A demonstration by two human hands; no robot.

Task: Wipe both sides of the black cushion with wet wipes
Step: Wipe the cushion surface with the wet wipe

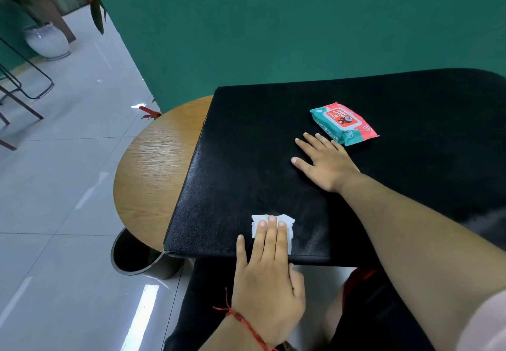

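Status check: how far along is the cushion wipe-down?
Done: a wet wipe is out, and the top face of the cushion shows faint streaks. In hand: the left hand presses the wipe flat near the near edge; the right hand rests flat on top. Left: the underside, unseen here; the pack lying on the cushion must come off before flipping.

Presses down with left hand (269, 268), near, middle fingers (271, 235) straight and together, little finger (241, 246) apart. Rests right hand (327, 163) flat farther off, fingers spread, forearm (410, 227) reaching from the right.
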